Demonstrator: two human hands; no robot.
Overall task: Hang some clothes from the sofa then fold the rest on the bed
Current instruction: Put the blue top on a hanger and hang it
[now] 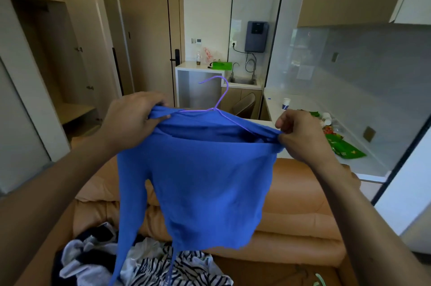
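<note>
Blue top (205, 183), purple hanger (218, 101), tan sofa (300, 222), striped clothes (177, 269).

Ahead of you a beige door (144, 36) stands left of a small steel sink (242, 81), a dark wall unit (256, 36) above it. An open wardrobe (46, 52) fills your left; a white worktop (303, 105) runs along your right.

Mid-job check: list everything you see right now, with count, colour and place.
blue top: one, blue, held up over the sofa
hanger: one, purple wire, arms inside the top, hook above
clothes pile: one heap, striped, white and dark, on the sofa seat
sofa: one, orange-tan, below the top
sink: one, steel, far counter
paper cup: one, white-blue, right counter
green bag: one, right counter
left hand: grips the top's edge
right hand: pinches the opposite edge
</note>
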